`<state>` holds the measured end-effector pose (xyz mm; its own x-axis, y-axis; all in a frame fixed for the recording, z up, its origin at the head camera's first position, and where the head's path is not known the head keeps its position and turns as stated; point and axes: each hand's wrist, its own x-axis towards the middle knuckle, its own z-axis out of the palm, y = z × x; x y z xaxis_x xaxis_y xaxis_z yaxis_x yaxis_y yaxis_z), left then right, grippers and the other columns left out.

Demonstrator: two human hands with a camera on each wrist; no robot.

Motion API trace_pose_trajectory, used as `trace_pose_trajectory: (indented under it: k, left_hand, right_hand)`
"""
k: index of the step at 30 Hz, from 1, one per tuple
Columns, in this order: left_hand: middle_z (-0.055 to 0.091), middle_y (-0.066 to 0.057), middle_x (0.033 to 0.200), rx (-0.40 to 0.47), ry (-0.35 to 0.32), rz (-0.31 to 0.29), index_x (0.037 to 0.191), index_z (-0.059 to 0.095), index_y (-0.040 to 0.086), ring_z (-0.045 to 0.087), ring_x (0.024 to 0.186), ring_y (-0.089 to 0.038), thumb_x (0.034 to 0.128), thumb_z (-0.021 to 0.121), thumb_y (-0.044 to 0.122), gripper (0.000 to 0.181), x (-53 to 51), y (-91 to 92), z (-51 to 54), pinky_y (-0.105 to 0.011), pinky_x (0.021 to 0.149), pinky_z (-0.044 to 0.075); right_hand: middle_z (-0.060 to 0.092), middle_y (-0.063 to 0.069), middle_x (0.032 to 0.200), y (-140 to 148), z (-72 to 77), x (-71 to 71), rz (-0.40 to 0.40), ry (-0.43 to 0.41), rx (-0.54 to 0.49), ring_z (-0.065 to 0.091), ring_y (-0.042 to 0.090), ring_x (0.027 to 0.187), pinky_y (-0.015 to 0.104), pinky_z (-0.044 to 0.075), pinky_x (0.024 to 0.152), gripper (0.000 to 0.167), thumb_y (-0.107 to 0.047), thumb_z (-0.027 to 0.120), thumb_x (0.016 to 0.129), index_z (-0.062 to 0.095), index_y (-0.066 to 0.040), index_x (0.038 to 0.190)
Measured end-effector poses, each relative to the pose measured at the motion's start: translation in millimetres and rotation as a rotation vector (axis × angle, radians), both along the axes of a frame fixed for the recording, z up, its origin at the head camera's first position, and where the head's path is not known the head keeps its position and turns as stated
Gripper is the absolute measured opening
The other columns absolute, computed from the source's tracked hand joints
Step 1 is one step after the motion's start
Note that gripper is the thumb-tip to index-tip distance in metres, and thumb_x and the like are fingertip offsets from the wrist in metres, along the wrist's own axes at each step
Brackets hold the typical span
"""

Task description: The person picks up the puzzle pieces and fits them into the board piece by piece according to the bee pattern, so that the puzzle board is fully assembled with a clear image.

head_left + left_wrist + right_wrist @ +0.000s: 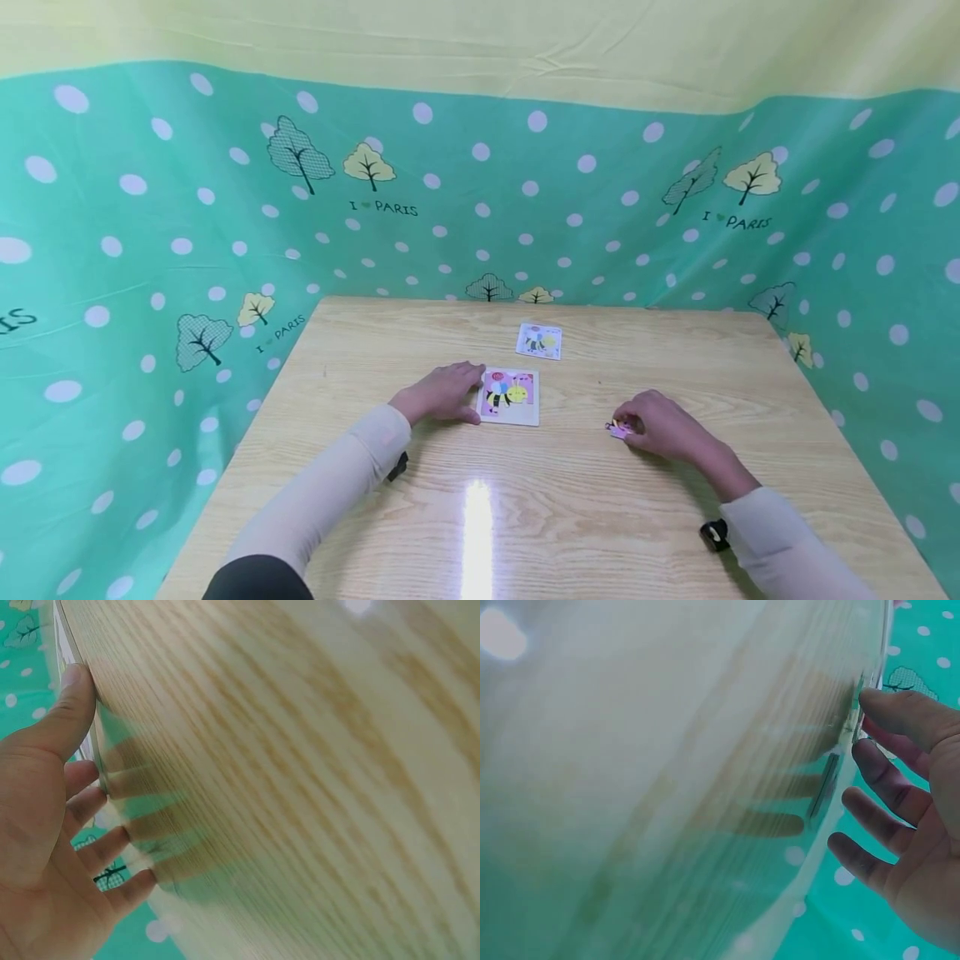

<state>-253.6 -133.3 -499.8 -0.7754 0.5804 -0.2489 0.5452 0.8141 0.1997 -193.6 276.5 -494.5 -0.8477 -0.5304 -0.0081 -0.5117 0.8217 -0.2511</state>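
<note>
A square bee-picture puzzle board point(531, 419) with a pale border lies flat near the table's middle. My left hand point(444, 392) rests at its left edge, thumb and fingers extended and touching the side. In the left wrist view the thumb point(71, 705) lies along the board's edge, with the other fingertips against the tabletop. To the right, my right hand point(660, 425) pinches a small pink puzzle piece point(619, 431) between thumb and fingers, just above or on the table. Its remaining fingers are loosely bent in the right wrist view; the hand hides part of the piece.
Behind the board lies a smaller card point(539, 342) with a similar bee picture. Both rest on a wooden table point(585, 517) with a glossy surface that reflects a lamp. A green dotted cloth point(465, 183) hangs round the back and sides.
</note>
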Motion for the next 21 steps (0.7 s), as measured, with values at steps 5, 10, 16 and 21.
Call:
trace_pose_trajectory:
  k: [5,10,16,21]
  left_hand:
    - [0.035,-0.012,0.165,0.003,0.001,0.000,0.160,0.027,0.005,0.030,0.155,-0.032,0.0859,0.072,0.061,0.103,-0.1,0.8,-0.5,-0.052,0.128,0.027]
    - [0.037,-0.011,0.164,-0.006,0.002,0.003,0.160,0.028,0.005,0.031,0.154,-0.032,0.0855,0.072,0.061,0.103,-0.4,1.9,0.4,-0.051,0.127,0.028]
    - [0.037,-0.011,0.164,-0.014,0.001,0.007,0.160,0.029,0.005,0.031,0.154,-0.031,0.0853,0.072,0.061,0.103,-0.8,2.1,0.0,-0.051,0.127,0.029]
    - [0.037,-0.011,0.164,-0.014,0.004,0.002,0.160,0.029,0.005,0.032,0.154,-0.031,0.0855,0.072,0.061,0.102,-1.1,2.0,-0.7,-0.051,0.127,0.030]
  right_hand:
    - [0.063,-0.010,0.083,-10,3.1,-3.3,-0.010,-0.024,-0.014,0.051,0.009,0.080,0.033,0.048,0.073,0.023,-0.017,0.083,0.083,0.078,-0.014,0.106]
    - [0.065,-0.009,0.086,-20,5.5,-6.9,-0.005,-0.040,-0.028,0.053,0.010,0.083,0.034,0.049,0.076,0.024,-0.018,0.082,0.084,0.078,-0.013,0.107]
    - [0.067,-0.009,0.088,-35,5.2,-12.3,-0.019,-0.049,-0.050,0.055,0.011,0.086,0.038,0.051,0.083,0.025,-0.021,0.082,0.085,0.078,-0.015,0.108]
    - [0.067,-0.008,0.088,-52,8.3,-15.6,-0.011,-0.045,-0.073,0.055,0.013,0.088,0.038,0.051,0.083,0.025,-0.025,0.082,0.086,0.078,-0.015,0.108]
